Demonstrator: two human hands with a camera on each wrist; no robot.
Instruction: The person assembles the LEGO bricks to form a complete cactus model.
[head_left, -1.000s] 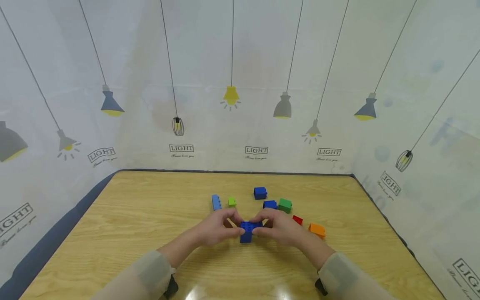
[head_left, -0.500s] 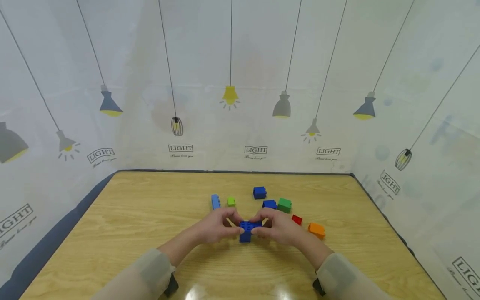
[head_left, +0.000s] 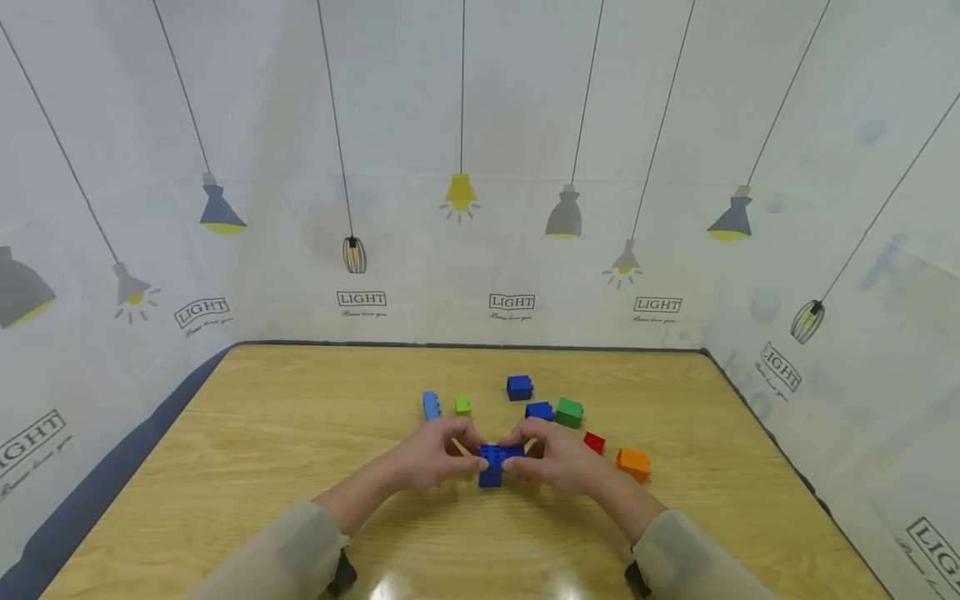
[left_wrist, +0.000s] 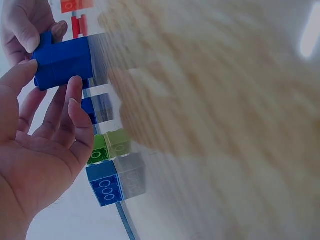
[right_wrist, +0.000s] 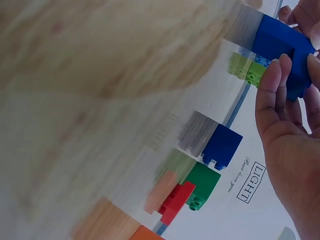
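Observation:
In the middle of the head view stands a stack of blue toy bricks (head_left: 491, 475), studs upward. Its tall part faces the front, and its top level reaches out toward the right. My left hand (head_left: 435, 454) pinches the stack's left side between thumb and fingers. From the other side, my right hand (head_left: 558, 454) pinches the part that juts out. The left wrist view shows the joined blue bricks (left_wrist: 65, 62) with a seam between levels and their base at the table surface. Part of the stack (right_wrist: 280, 37) is hidden behind fingers in the right wrist view.
Behind the hands lie a light blue brick (head_left: 431, 405), a lime green brick (head_left: 462, 406), a blue brick (head_left: 519, 387), another blue brick (head_left: 539, 410) and a green brick (head_left: 569, 412). A red brick (head_left: 594, 442) and an orange brick (head_left: 633, 464) lie right of the right hand.

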